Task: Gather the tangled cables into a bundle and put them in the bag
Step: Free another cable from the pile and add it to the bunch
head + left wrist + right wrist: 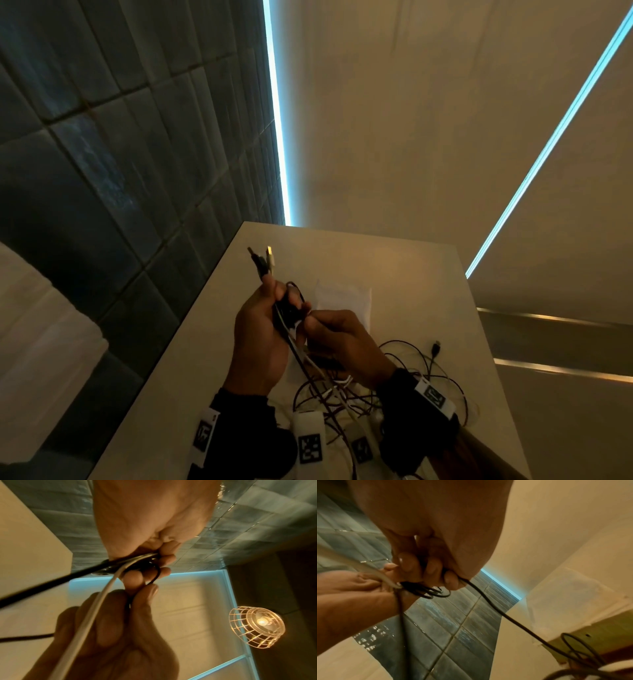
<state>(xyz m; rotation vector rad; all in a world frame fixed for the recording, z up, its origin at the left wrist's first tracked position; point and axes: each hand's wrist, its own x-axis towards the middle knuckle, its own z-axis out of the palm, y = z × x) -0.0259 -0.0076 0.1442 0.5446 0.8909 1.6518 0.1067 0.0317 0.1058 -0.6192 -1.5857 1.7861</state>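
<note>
Both hands are raised over a white table (411, 274). My left hand (263, 329) grips a bunch of black and white cables, and their plugs (262, 262) stick up above its fist. My right hand (337, 337) pinches the same cables just to the right, touching the left hand. The rest of the tangled cables (394, 380) lie loose on the table below the hands. In the left wrist view, curled fingers (164, 562) hold a black cable (51, 582) and a white cable (96, 608). Behind the hands lies a translucent white bag (342, 298), which is also in the right wrist view (573, 601).
A dark tiled wall (102, 154) runs along the table's left edge. A loose black plug (435, 347) lies at the right of the tangle. A wire-cage lamp (255, 626) hangs overhead. Marker-tagged wrist mounts (310, 445) sit at the bottom of the head view.
</note>
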